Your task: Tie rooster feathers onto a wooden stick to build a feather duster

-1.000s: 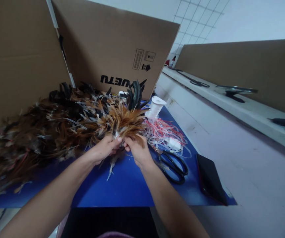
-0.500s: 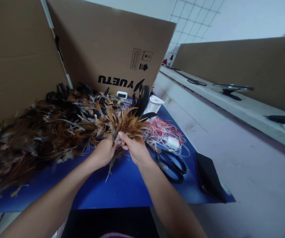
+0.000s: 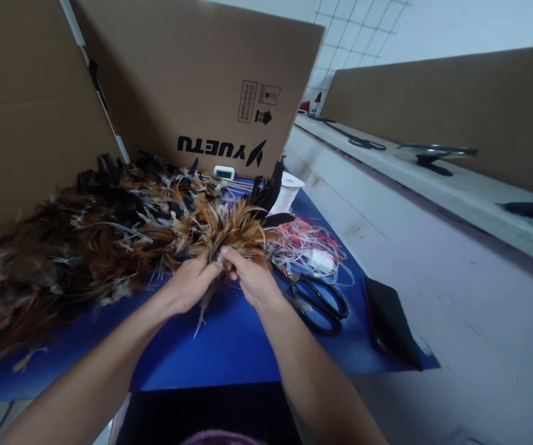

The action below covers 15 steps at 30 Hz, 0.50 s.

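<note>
Golden-brown feathers fan out in a bunch [image 3: 241, 227], with their pale quill ends pointing down toward me. My left hand [image 3: 195, 281] is closed around the base of the bunch from the left. From the right, my right hand [image 3: 250, 275] pinches the same base, thumb on top. The two hands meet there, and the fingertips underneath are partly hidden. Left of my hands a large heap of brown and black feathers [image 3: 104, 241] covers the table. Black-handled scissors [image 3: 324, 303] lie just right of my right forearm.
On the blue tabletop [image 3: 229, 355] lie a tangle of pink and white strings [image 3: 310, 247] and a black phone-like object [image 3: 392, 321]. Behind stand a white spool [image 3: 286, 190], a small white digital display [image 3: 224, 173] and a cardboard box wall [image 3: 192, 80]. A ledge [image 3: 386, 162] runs along the right.
Both hands stay at the bunch's base; my left thumb has shifted across it toward the right hand. The whole view has tilted slightly.
</note>
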Tool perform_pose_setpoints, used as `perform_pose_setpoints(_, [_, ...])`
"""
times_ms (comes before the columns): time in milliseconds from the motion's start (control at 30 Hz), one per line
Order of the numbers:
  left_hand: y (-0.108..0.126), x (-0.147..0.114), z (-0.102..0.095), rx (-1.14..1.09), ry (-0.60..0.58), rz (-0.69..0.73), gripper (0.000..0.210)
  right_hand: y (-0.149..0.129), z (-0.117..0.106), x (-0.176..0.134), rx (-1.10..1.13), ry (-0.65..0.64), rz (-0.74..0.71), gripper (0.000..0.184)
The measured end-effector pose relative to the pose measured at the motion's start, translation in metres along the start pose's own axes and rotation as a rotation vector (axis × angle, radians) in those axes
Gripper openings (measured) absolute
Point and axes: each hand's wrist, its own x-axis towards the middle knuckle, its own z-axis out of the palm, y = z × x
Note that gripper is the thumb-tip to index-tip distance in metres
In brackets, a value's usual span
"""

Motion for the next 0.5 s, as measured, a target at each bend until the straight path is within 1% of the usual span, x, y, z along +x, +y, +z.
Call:
perform_pose_setpoints(100, [-0.0018,0.0012,-0.0014,-0.133,-0.047,-0.044,0.050,-0.0007,-0.0014,0.0002,0.026,-0.013,0.024,0.022])
perform_pose_setpoints(200, [-0.0026,0.0022,-0.0017,-0.183,-0.044,-0.091,0.058,-0.0015,-0.0021,-0.0005,0.047,-0.033,0.029,0.023])
perform_pose_setpoints(300, [-0.0011,0.0017,-0.0016,-0.125,-0.027,-0.107,0.058,-0.0020,-0.0025,-0.0012,0.047,-0.046,0.041,0.023])
perform_pose_setpoints(500, [-0.0043,0.0036,-0.0002,-0.043,-0.051,-0.055,0.049,-0.0009,-0.0036,-0.0012,0.049,-0.065,0.038,0.023])
